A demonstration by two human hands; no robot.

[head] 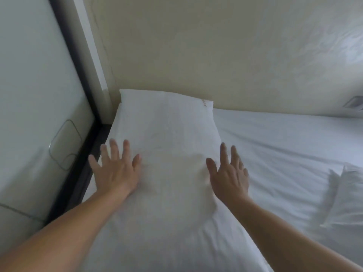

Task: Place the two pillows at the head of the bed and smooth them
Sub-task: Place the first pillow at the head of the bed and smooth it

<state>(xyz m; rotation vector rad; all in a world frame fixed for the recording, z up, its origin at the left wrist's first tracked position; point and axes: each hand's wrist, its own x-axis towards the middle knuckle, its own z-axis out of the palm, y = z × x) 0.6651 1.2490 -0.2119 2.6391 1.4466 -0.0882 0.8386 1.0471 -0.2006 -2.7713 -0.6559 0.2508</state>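
First pillow (167, 138): a white pillow was laid at the head edge of the bed (275, 146), in its far-left corner, with its far end against the cream wall (196, 52) (a small brownish mark was seen near its far-right corner).
Second pillow (349, 195): a white pillow was seen only in part at the right edge of the view, lying on the sheet nearer the foot, well apart from the first.
Left hand (115, 171): it was laid flat, palm down, on the left side of the first pillow; the fingers were spread apart and nothing was gripped.
Right hand (229, 175): it was laid flat along the pillow's right side, where pillow met sheet; the fingers were extended and slightly parted, closed on nothing.
Sheet: white, lightly creased.
Left of the bed: a dark frame strip (78, 154) and a pale padded panel (35, 95) were seen.
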